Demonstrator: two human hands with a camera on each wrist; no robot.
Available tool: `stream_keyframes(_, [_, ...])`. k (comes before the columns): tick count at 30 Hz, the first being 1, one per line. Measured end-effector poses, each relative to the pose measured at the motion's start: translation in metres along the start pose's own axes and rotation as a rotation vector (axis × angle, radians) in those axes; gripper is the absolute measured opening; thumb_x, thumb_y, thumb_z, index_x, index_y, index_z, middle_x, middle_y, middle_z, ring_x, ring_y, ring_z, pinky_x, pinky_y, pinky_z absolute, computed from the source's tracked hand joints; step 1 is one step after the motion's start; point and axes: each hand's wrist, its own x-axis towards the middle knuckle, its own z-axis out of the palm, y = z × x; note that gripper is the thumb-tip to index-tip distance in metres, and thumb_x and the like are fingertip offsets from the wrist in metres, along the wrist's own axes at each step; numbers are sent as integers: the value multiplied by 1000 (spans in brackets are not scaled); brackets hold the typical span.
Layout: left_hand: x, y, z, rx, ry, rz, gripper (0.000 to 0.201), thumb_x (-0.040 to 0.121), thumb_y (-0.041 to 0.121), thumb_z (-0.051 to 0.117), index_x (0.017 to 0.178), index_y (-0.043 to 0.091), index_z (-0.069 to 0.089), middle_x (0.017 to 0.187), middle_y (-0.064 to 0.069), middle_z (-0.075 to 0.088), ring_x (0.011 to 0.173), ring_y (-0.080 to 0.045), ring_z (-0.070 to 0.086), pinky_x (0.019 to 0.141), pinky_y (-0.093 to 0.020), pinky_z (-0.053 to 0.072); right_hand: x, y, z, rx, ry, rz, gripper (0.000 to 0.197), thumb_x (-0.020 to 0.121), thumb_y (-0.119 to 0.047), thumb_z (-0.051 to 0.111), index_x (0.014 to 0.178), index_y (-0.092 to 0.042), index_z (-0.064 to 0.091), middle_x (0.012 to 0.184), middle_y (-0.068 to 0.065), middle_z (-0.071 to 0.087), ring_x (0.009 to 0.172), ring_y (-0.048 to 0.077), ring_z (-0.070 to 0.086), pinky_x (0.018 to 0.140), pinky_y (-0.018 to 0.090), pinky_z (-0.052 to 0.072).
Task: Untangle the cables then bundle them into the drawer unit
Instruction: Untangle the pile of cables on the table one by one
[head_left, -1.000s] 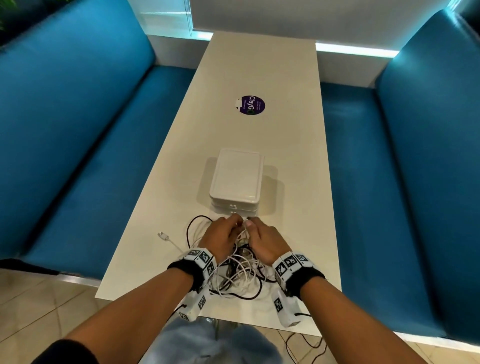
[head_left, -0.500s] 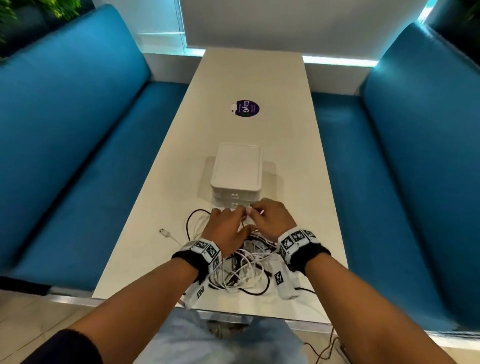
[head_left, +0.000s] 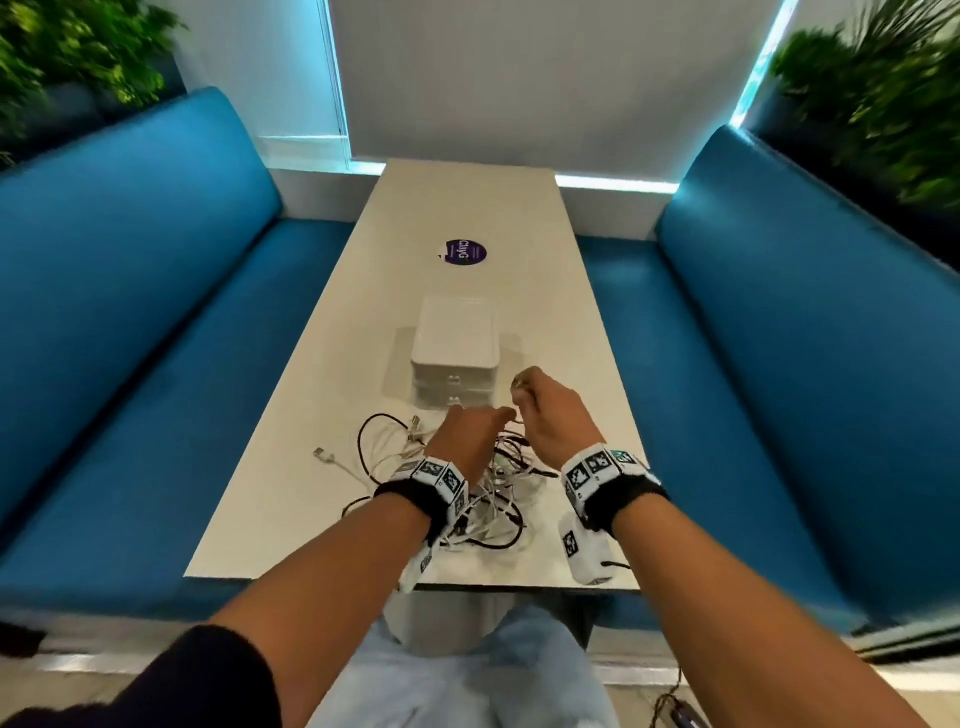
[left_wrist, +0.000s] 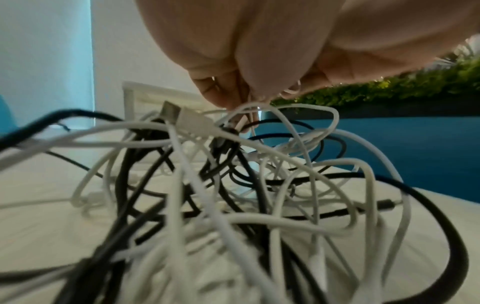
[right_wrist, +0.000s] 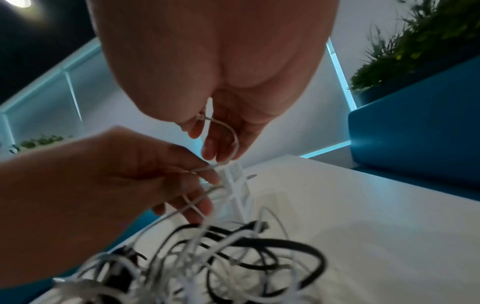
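A tangle of white and black cables (head_left: 488, 499) lies on the near end of the white table (head_left: 322, 395), just in front of the white drawer unit (head_left: 457, 353), whose drawers are closed. My left hand (head_left: 496, 415) hovers over the heap and pinches thin white cable strands (left_wrist: 259, 107) between its fingertips. My right hand (head_left: 522, 389) is raised a little to the right and pinches the plug end of a thin white cable (right_wrist: 228, 131), which loops down to my left hand (right_wrist: 205, 174). The tangle (right_wrist: 221, 257) hangs slack below both hands.
One white plug (head_left: 319, 453) lies loose on the table left of the heap. A round purple sticker (head_left: 466, 252) sits beyond the drawer unit. Blue benches (head_left: 156, 338) flank the table on both sides, with plants behind them.
My right hand has lifted and moved right, away from my left hand, drawing a white cable end out of the heap. The left hand stays over the tangle. The head view tilted up.
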Motion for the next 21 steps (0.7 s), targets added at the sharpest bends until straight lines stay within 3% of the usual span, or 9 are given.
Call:
stream_keyframes(3, [-5, 1, -5, 165, 4, 29, 46, 92, 3, 49, 133, 24, 49, 102, -6, 66, 97, -29, 61, 91, -43, 42, -2, -17, 0, 93, 15, -16, 19, 102, -31, 44, 106, -15, 54, 90, 8, 67, 80, 25, 61, 67, 32, 45])
stream_keyframes(6, [-13, -7, 1, 184, 58, -29, 52, 93, 5, 48, 141, 25, 43, 108, -8, 64, 103, -31, 56, 90, -43, 39, -4, -24, 6, 157, -19, -26, 18, 100, -33, 47, 101, -17, 57, 82, 2, 65, 74, 19, 58, 64, 28, 39])
stream_keyframes(11, [-24, -12, 16, 90, 43, -97, 42, 98, 11, 42, 139, 16, 46, 130, -11, 56, 113, -31, 50, 90, -42, 37, 0, -35, 26, 257, -120, -14, 20, 98, -39, 49, 90, -23, 57, 70, -8, 62, 67, 15, 59, 70, 40, 52])
stream_keyframes(14, [-25, -10, 18, 23, 94, -116, 48, 100, 15, 42, 147, 16, 34, 149, -4, 42, 129, -25, 41, 99, -40, 37, -1, -45, 33, 293, -156, -6, 20, 98, -41, 47, 92, -24, 57, 74, -10, 62, 71, 15, 60, 73, 40, 52])
stream_keyframes(17, [-26, -13, 16, 31, 65, -143, 49, 99, 13, 40, 147, 16, 33, 151, -2, 36, 135, -23, 34, 106, -39, 30, -2, -51, 33, 171, -203, -80, 20, 99, -36, 45, 93, -21, 56, 84, 0, 67, 79, 20, 61, 70, 35, 48])
stream_keyframes(21, [-31, -32, 13, -33, 63, -140, 37, 90, 2, 48, 124, 16, 54, 124, -6, 53, 108, -30, 50, 93, -37, 34, 1, -49, 25, -259, -274, -191, 23, 102, -33, 38, 108, -14, 49, 93, 15, 65, 83, 33, 60, 65, 33, 38])
